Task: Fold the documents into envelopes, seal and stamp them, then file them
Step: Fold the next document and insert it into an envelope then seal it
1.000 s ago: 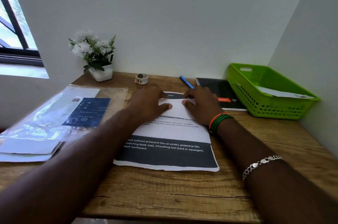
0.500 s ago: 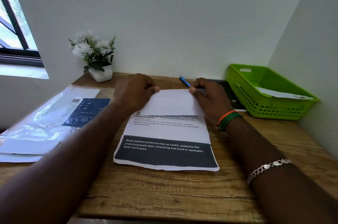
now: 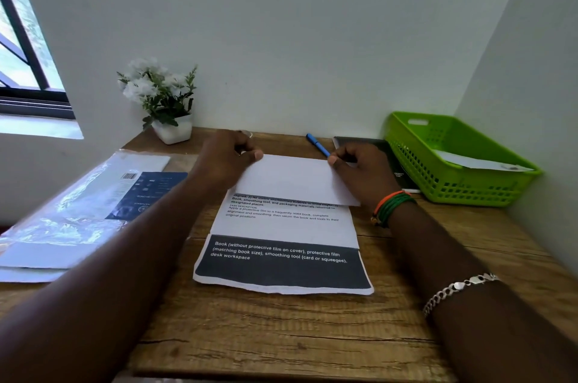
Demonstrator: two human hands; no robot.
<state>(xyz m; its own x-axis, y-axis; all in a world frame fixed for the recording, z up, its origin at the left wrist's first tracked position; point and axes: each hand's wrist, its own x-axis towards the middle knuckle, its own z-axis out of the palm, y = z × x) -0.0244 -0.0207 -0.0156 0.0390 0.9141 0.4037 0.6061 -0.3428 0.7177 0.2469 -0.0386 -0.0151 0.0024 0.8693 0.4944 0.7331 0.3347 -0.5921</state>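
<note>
The printed document (image 3: 283, 245) lies mid-table, long axis near to far. Its far flap is turned toward the near edge, left hand (image 3: 228, 160) and right hand (image 3: 362, 170) each pinching one flap corner.

document (image 3: 283, 235) | dark band: "Book (without protective film on cover), protective film"

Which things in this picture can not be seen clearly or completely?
All in the head view:
- Tape roll: mostly hidden behind the left hand.
- Black notebook: partly covered by the right hand.
- Envelope in the green basket: basket wall hides its lower part.
- Packet text: too small, blurred.
</note>
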